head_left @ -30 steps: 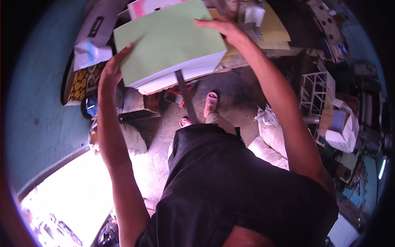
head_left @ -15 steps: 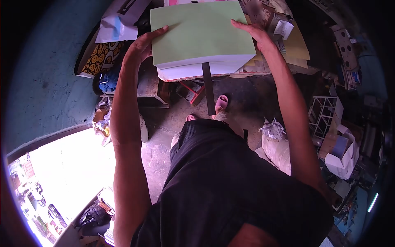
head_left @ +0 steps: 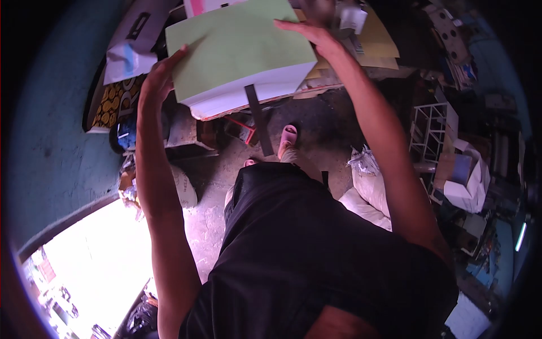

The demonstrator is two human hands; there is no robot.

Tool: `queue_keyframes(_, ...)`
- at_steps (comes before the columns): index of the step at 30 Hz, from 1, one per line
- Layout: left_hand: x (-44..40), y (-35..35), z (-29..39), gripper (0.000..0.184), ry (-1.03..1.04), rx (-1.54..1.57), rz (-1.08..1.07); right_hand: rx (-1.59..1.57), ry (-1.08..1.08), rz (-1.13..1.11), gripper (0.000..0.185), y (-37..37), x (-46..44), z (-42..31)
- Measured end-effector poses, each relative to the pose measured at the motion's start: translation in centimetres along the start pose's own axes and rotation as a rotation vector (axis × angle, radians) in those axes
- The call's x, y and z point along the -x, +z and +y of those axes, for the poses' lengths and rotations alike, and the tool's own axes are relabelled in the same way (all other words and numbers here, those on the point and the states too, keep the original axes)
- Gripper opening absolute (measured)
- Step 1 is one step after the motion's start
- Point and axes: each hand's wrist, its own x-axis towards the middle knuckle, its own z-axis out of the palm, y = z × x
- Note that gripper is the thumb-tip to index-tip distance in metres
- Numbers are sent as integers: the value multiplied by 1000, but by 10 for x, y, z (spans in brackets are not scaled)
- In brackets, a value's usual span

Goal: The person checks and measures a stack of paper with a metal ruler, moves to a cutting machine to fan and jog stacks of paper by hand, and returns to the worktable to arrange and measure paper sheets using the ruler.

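A thick stack of paper (head_left: pixel 237 48) with a pale green sheet on top and white sheets below lies at the table's near edge, at the top of the view. My left hand (head_left: pixel 159 78) holds its left side, thumb on the green sheet and fingers mostly hidden at the edge. On the far right side, my right hand (head_left: pixel 316 38) grips the stack, its thumb reaching over the top; its other fingers are hidden. From under the white sheets a dark flat strip (head_left: pixel 258 121) hangs down past the table edge (head_left: pixel 299 94).
Brown sheets (head_left: pixel 372 42) lie right of the stack. At the left are a white plastic-wrapped package (head_left: pixel 132 51) and a patterned yellow-black item (head_left: pixel 116 101). A stuffed sack (head_left: pixel 370 175) stands on the floor (head_left: pixel 212 226) to the right, near a white wire rack (head_left: pixel 429 133).
The camera view has turned somewhat. The stack and both hands now appear farther left, and the stack sits at more of a slant. Both hands keep their hold on it.
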Motion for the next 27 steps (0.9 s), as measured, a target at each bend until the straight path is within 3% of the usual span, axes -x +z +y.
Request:
queue_keyframes(1, 31, 14, 17, 83, 81, -199, 270, 10, 33, -20, 56, -3, -3, 3)
queue_keyframes(2, 24, 9, 9, 88, 286, -664, 793, 18, 67, -40, 55, -5, -6, 4)
queue_keyframes(3, 35, 4, 10, 85, 366, -1226, 1096, 24, 70, -16, 55, -6, -5, 2)
queue_keyframes(4, 41, -14, 4, 78, 627, -922, 1001, 65, 47, -22, 56, -5, -4, 0)
queue_keyframes(5, 65, 4, 4, 70, 717, -307, 681, 105, 26, -30, 56, -3, -5, 0)
queue_keyframes(6, 83, 15, 1, 70, 765, -62, 486, 138, -43, 28, 63, -1, -12, 9)
queue_keyframes(7, 94, 24, -12, 70, 761, -58, 474, 140, -35, 38, 63, -1, -12, 11)
queue_keyframes(9, 104, 38, -53, 77, 876, -141, 248, 184, -49, 88, 68, 0, -11, 9)
queue_keyframes(11, 102, 68, -87, 87, 800, -260, 384, 165, -46, 75, 70, 2, -5, 0)
queue_keyframes(13, 89, 85, -114, 89, 695, -147, 413, 157, -45, 52, 72, 2, -4, 0)
queue_keyframes(15, 81, 104, -116, 72, 703, -51, 509, 100, 42, 19, 74, -1, -8, 3)
queue_keyframes(19, 70, 121, -119, 57, 661, 35, 726, 36, 132, -59, 74, -3, -11, 1)
queue_keyframes(27, 69, 123, -114, 51, 725, -160, 883, 7, 147, -12, 79, 0, -3, -7)
